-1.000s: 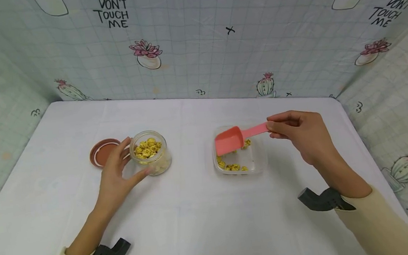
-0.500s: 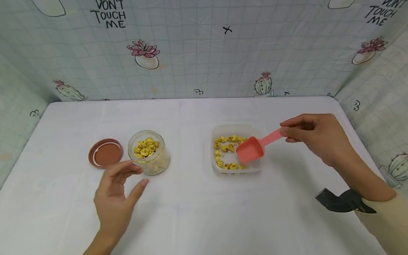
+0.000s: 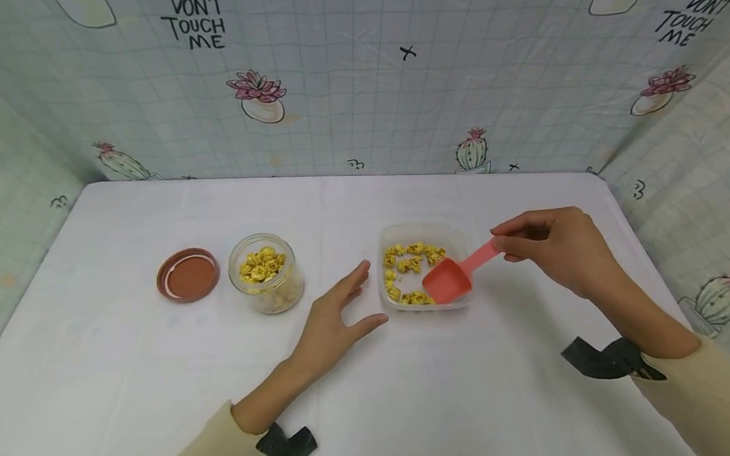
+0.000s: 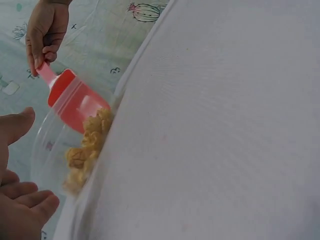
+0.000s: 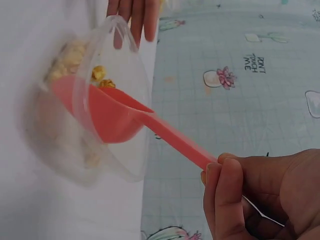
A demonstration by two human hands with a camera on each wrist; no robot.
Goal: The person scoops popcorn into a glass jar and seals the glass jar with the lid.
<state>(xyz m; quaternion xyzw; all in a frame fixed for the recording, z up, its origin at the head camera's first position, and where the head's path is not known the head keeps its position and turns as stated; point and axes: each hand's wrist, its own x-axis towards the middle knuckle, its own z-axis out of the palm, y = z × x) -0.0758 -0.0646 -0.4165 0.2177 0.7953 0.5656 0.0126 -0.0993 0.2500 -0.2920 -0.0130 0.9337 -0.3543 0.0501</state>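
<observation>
Two containers share the white worktop (image 3: 125, 394): a clear tub (image 3: 428, 306) right of centre and a jar (image 3: 267, 283) to its left, both holding yellow puffs (image 3: 414, 256), with a brown lid (image 3: 188, 274) lying beside the jar. A second ago the left hand (image 3: 334, 321) cupped the jar; it has since let go and crossed to the tub, and now lies just beside its near left corner, fingers straight and spread, holding nothing. That reads as a move to steady the tub, so the jar looks done with for now. The right hand (image 3: 558, 247) pinches the handle end of the pink scoop (image 3: 457, 274), whose bowl has swung from the tub's far left to dip into its near right side, among the puffs.
</observation>
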